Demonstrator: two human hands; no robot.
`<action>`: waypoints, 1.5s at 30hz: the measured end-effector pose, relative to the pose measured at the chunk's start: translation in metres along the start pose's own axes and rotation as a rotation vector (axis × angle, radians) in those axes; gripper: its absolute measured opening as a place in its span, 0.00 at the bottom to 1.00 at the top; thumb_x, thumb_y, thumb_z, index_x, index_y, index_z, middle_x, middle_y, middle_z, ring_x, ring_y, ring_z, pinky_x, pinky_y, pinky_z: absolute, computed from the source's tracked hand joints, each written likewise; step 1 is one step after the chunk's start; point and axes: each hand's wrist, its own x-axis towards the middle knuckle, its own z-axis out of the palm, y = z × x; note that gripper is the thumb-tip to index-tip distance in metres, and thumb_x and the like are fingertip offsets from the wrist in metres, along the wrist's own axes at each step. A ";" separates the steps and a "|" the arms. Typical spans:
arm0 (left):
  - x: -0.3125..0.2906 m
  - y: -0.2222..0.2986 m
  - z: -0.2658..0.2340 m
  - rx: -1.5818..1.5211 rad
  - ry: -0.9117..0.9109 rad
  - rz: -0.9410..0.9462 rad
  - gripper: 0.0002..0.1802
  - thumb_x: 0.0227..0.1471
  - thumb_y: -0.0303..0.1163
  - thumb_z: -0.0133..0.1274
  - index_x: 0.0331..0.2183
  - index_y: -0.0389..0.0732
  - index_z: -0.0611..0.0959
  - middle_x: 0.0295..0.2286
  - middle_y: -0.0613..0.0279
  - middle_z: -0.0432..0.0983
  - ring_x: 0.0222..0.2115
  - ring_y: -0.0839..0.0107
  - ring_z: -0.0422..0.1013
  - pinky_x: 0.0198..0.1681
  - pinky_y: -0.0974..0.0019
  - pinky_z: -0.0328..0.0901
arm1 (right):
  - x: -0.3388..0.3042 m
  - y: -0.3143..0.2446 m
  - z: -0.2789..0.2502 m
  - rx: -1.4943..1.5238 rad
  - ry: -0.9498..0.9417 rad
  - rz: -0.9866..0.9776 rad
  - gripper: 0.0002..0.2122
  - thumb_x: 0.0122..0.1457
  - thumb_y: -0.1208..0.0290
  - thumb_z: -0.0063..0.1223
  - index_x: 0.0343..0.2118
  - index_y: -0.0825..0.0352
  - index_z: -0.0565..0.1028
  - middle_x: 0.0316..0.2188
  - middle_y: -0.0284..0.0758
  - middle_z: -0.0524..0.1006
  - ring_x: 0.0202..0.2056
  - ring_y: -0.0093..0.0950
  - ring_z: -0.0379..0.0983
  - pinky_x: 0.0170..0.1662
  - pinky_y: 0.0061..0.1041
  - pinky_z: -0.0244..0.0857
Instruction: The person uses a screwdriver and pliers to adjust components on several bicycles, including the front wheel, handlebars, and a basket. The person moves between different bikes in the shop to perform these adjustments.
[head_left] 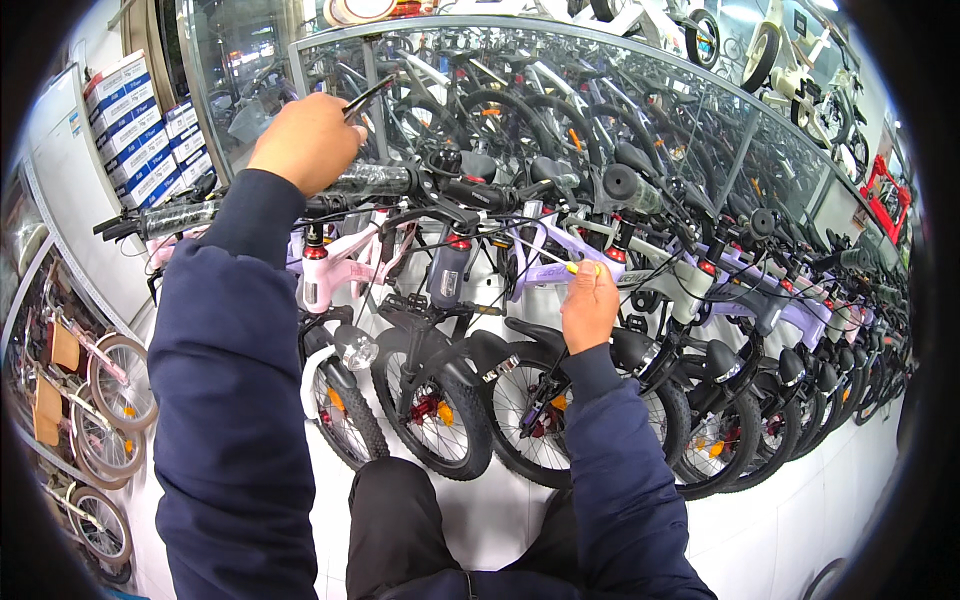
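Observation:
My left hand [310, 142] is raised above the wrapped handlebar grip [370, 180] of a bicycle. Its fingers are closed on a slim, dark, pointed object [367, 97], whose exact kind I cannot make out. Lower and to the right, my right hand [590, 308] pinches the yellow handle of a screwdriver [572, 267]. The thin shaft slants up and left toward the cables in front of a lilac bicycle frame [550, 272]. Whether its tip touches anything is unclear. Left of it stand a dark grey head tube [447, 272] and a pink bicycle frame [345, 262].
Bicycles stand side by side in a long row, front wheels [435, 415] toward me. Behind them runs a glass partition [640, 110] with a metal frame. Stacked blue-and-white boxes [130, 125] stand at left, above small bicycles [120, 380]. A red frame [885, 195] is far right.

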 end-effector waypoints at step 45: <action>0.000 -0.001 0.004 -0.030 0.051 0.009 0.16 0.51 0.37 0.48 0.30 0.34 0.82 0.30 0.41 0.78 0.35 0.45 0.74 0.42 0.51 0.67 | 0.028 -0.041 0.010 0.149 -0.152 0.322 0.19 0.66 0.56 0.42 0.33 0.72 0.70 0.17 0.27 0.62 0.15 0.18 0.57 0.15 0.19 0.55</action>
